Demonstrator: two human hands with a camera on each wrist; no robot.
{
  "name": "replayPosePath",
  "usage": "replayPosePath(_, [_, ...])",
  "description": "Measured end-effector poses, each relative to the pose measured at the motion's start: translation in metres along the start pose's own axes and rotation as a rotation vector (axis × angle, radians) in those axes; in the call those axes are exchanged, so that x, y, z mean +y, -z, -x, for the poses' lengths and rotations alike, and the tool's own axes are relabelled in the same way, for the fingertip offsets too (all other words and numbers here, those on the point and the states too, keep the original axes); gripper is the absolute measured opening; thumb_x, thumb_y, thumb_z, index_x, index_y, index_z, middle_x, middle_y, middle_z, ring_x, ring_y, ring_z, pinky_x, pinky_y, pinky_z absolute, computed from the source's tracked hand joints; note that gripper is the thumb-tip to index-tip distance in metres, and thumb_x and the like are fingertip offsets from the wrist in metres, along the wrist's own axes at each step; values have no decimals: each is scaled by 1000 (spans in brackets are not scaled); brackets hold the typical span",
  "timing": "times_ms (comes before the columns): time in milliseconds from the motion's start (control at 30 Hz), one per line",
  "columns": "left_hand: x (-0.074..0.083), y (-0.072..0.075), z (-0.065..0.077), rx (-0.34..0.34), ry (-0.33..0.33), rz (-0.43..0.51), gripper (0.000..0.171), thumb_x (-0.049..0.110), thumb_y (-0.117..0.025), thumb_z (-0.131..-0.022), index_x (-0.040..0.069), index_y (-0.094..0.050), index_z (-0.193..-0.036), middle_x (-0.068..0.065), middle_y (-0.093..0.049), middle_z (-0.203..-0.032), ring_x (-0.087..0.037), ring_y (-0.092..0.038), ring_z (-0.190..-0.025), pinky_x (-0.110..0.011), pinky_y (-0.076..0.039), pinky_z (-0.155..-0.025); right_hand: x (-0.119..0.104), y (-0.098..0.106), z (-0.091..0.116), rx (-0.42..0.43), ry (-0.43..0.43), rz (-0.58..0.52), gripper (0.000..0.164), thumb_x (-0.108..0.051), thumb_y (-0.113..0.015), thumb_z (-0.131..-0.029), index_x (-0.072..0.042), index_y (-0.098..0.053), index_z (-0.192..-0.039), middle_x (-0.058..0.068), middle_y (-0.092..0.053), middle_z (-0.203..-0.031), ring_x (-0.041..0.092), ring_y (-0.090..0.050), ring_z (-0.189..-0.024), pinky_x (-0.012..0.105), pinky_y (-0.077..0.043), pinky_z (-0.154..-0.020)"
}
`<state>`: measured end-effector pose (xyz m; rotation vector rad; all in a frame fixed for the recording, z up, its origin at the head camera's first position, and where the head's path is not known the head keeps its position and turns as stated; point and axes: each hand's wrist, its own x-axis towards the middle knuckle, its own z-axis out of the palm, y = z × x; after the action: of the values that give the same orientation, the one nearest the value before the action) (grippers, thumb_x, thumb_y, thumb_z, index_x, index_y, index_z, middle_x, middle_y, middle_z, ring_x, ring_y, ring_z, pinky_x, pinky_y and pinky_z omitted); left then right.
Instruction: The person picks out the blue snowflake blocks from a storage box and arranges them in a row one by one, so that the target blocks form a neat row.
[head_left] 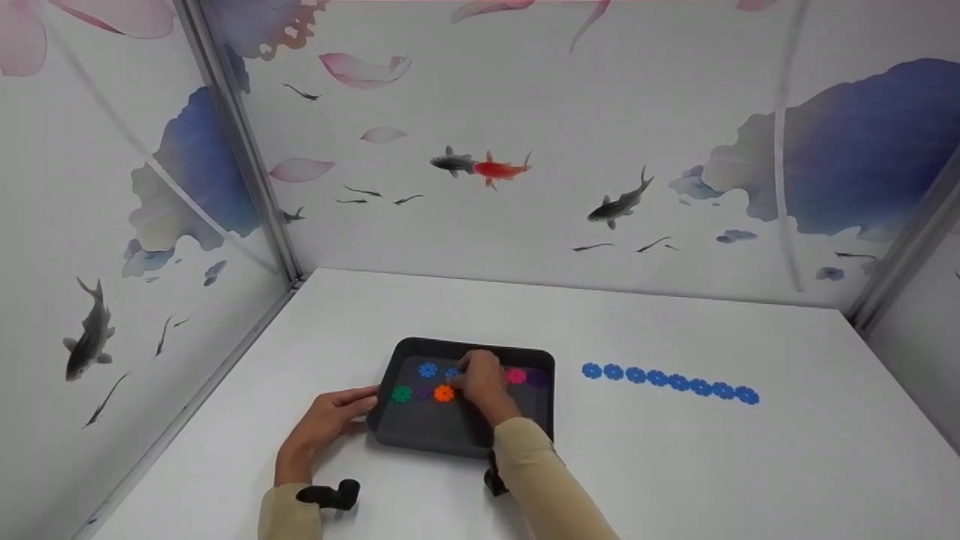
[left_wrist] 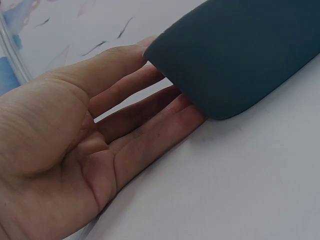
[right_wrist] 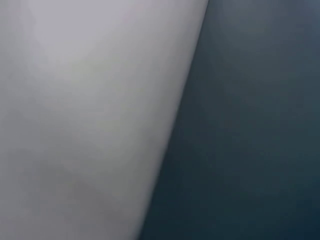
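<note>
A dark grey tray [head_left: 465,448] stands on the table with several flower-shaped plastic discs inside. My left hand [head_left: 334,420] is at its left side; in the left wrist view its fairly straight fingers [left_wrist: 145,145] reach the tray's wall, thumb near the upper corner. Inside the tray, my right hand [head_left: 484,382] pinches a blue disc [head_left: 451,373] between thumb and forefinger, partly covering it. Around that hand lie another blue disc [head_left: 427,370], a green one [head_left: 402,394], an orange one [head_left: 444,393], a pink one [head_left: 517,376] and dark purple ones [head_left: 537,378]. The right wrist view is blurred, without the hand.
To the tray's right, several blue discs [head_left: 657,378] form a slightly slanting row on the white table [head_left: 675,465]. Printed wall panels [head_left: 555,247] rise behind and at both sides. Black wrist mounts [head_left: 330,495] sit on the sleeves.
</note>
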<state>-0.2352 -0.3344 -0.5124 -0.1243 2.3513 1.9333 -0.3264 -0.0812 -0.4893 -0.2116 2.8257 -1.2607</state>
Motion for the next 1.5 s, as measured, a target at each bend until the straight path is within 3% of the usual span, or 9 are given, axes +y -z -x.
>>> replayPosePath(267, [-2, 0, -2, -21, -18, -6, 54, 32, -70, -94, 1, -59, -138, -21, -54, -147, -25, -61, -127, -37, -58, -98, -1, 2, 3, -18, 28, 42, 28, -20, -82, -84, -3, -71, -104, 12, -66, -107, 27, -63, -96, 43, -57, -91])
replayPosePath(500, [-2, 0, -2, -6, -18, -1, 54, 32, -71, -94, 1, -60, -137, -21, -55, -145, -25, -61, -126, -38, -58, -98, -3, -1, 2, -18, 48, 87, 27, -19, -82, -85, -4, -72, -106, 11, -73, -107, 26, -66, -94, 42, -58, -91])
replayPosePath(900, [1, 0, 2, 14, -12, -37, 53, 35, -70, -94, 4, -61, -136, -18, -58, -144, -27, -61, -127, -38, -57, -99, -3, -2, 4, -10, 80, 72, 32, -13, -83, -81, 3, -75, -107, 16, -75, -109, 25, -70, -93, 42, -61, -89])
replayPosePath(1200, [1, 0, 1, -22, -16, 17, 54, 32, -70, -95, 2, -58, -139, -20, -56, -145, -20, -64, -121, -35, -58, -97, -4, -2, 3, 25, 116, 101, 32, -15, -82, -82, 6, -75, -105, 17, -76, -106, 27, -71, -91, 41, -61, -89])
replayPosePath(1500, [0, 0, 1, -6, -10, 11, 55, 33, -71, -94, 2, -59, -138, -20, -56, -145, -23, -63, -124, -36, -58, -98, -4, 0, 3, 68, 169, 96, 19, -13, -80, -80, 4, -76, -89, 10, -74, -87, 20, -62, -73, 35, -61, -74])
